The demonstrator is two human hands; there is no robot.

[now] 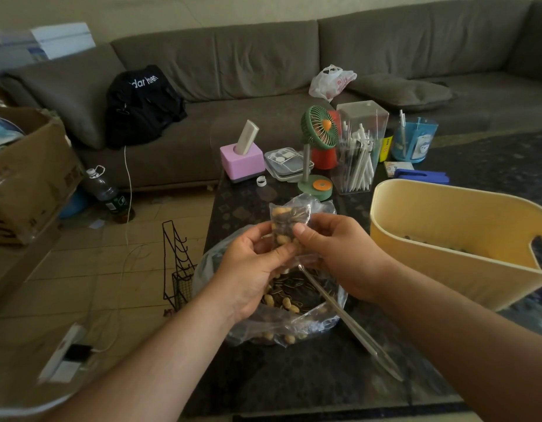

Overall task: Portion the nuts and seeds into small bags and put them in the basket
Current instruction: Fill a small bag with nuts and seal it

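A grey-brown sofa (263, 62) runs across the top of the frame and turns a corner at upper right. A loose cushion (400, 91) lies on its seat right of centre; a black bag (142, 108) sits left of centre. Pale wall (172, 10) shows above the sofa back. A dark, patterned table (294, 376) fills the lower centre. Tan floor tiles (96, 269) occupy the lower left, crossed by a white cable (128, 190). A cardboard box (29, 172) stands at the left edge, a black wire rack (177, 263) beside the table. Lighting is dim and even.
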